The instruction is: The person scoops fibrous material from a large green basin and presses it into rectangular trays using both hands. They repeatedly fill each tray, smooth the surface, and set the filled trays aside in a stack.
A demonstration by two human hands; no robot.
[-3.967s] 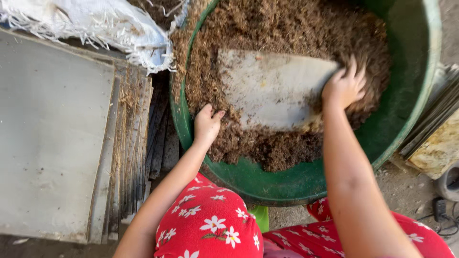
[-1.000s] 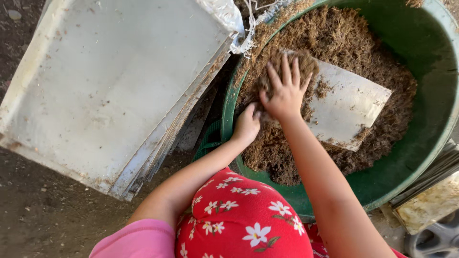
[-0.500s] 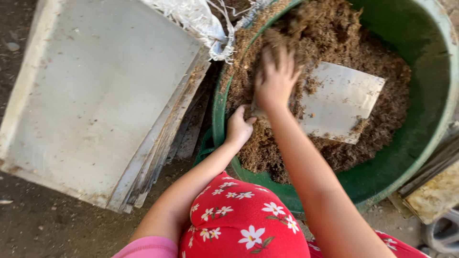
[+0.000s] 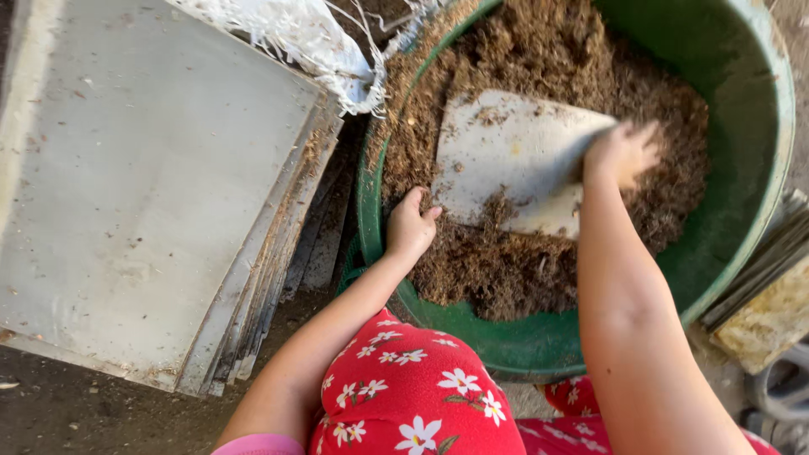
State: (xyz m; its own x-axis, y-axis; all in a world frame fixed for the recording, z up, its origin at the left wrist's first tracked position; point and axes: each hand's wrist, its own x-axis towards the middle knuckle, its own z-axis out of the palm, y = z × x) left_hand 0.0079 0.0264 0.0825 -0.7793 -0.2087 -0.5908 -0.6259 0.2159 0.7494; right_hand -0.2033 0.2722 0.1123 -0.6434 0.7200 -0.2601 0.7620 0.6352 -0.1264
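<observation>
**Hands at a pale board in a tub of brown fibre**

While the head camera looks straight down, a large green tub [image 4: 763, 177] fills the upper right of the view, holding a heap of brown fibrous material [image 4: 522, 270] that reaches its left rim. A pale rectangular board [image 4: 514, 156] lies tilted on top of the heap, near the middle of the tub, with crumbs of the brown stuff scattered on its face and a small clump on its near edge.

Left hand [image 4: 410, 226]: at the near-left corner of the board, fingers curled loosely, thumb pointing right and touching or just beside the board's edge. Fingertips are sunk in the fibre; whether they pinch the board cannot be told.

Right hand [image 4: 622, 153]: at the right end of the board, blurred. Fingers look partly spread and bent over the board's right edge. Grip cannot be told for certain.

Both forearms come in from the near edge, over knees covered in red cloth with white flowers [image 4: 413, 396].

Surroundings: a stack of flat pale sheets [image 4: 143, 185] lies on the ground to the left of the tub, edges stepped and dirty on the near-right side. A frayed white woven sack [image 4: 312, 42] drapes over the far corner of the stack, touching the tub's far-left rim. A yellowish block [image 4: 771, 320] sits at the right, just outside the tub.
</observation>
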